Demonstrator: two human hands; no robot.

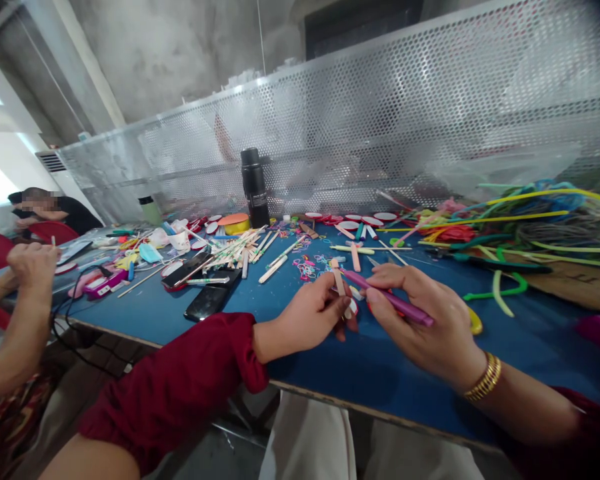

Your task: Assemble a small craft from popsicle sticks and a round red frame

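Note:
Between the thumb and fingers of my left hand [305, 313] is a flat wooden craft stick [339, 280], held upright and slightly tilted. My right hand [430, 313] grips a purple marker pen [400, 303] like a writing tool, its tip beside the upper part of the stick. Whether the tip touches the stick I cannot tell. Just beyond my hands lie small coloured rubber bands [307, 267] and a pinkish stick [355, 256]. Something yellow [475, 321] shows partly behind my right hand.
A black bottle [255, 190] stands by the perforated metal screen [380, 120]. Bundled sticks [240, 248] and a black phone [213, 295] lie left of centre. Coloured pipe cleaners [545, 220] heap at right. At far left are a co-worker's hands [33, 267]; another person [55, 210] sits behind.

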